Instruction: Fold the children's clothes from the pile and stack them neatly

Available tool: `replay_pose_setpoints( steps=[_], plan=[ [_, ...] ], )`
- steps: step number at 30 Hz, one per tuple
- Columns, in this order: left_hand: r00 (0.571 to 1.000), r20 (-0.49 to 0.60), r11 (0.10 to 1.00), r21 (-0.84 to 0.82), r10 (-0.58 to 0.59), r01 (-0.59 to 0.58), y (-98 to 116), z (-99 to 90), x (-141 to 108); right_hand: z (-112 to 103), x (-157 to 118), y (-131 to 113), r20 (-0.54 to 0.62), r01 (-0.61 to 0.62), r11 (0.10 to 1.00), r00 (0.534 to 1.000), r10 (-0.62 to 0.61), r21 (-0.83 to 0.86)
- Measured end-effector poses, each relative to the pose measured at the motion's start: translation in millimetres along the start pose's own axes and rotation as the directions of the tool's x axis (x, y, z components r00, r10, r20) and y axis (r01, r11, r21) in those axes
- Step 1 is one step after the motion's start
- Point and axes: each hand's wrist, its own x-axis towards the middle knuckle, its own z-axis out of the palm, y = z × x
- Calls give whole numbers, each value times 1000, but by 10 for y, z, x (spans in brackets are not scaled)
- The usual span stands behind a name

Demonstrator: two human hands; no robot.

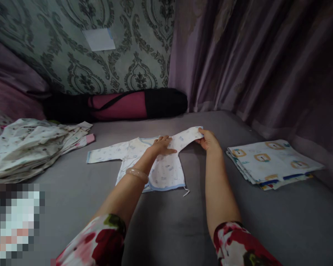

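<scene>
A small white baby shirt [166, 173] with blue trim and a faint print lies spread on the grey bed sheet [172, 221]. My left hand [162, 145] rests flat on its upper chest, fingers spread, near the base of the right sleeve. At the end of that sleeve, my right hand [208, 140] pinches the blue cuff between thumb and fingers. The other sleeve [108, 152] stretches out to the left. A white tie string [186, 191] hangs from the lower right hem. My left forearm covers part of the shirt's front.
To the right lies a folded stack of printed cloths [274, 160]. A loose pile of patterned clothes [33, 147] is on the left. A long black and maroon bag [119, 105] lies along the wall. Purple curtains [211, 55] border the right side; the lower left corner is blurred.
</scene>
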Motion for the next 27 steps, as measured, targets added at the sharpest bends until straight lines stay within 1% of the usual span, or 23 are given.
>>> replay_pose_setpoints(
  steps=[3, 7, 10, 14, 17, 20, 23, 27],
  plan=[
    [1000, -5, 1000, -15, -15, 15, 22, -38, 22, 143, -91, -52, 8, -46, 999, 999, 46, 11],
    [999, -35, 1000, 12, -26, 27, 38, -25, 56, 314, -206, -97, 49, -45, 999, 998, 44, 10],
    [999, -30, 999, 36, -32, 33, 48, -25, 81, 434, -277, -100, 74, -50, 999, 996, 50, -6],
    [999, 4, 997, 57, -43, 43, 71, -81, 104, 629, -370, -24, 92, -62, 998, 994, 65, -32],
    [998, 5, 996, 62, -65, 64, 83, -116, 99, 776, -437, 73, 102, -92, 994, 990, 97, -57],
    [996, -38, 997, 22, -77, 78, 61, -103, 67, 872, -484, 146, 94, -117, 989, 988, 125, -87],
    [993, -87, 997, -24, -82, 80, -10, -66, 2, 906, -504, 174, 83, -123, 988, 988, 130, -90],
    [982, -165, 995, -65, -88, 78, -175, -51, -197, 920, -499, 194, 49, -115, 991, 992, 118, -72]
  ],
)
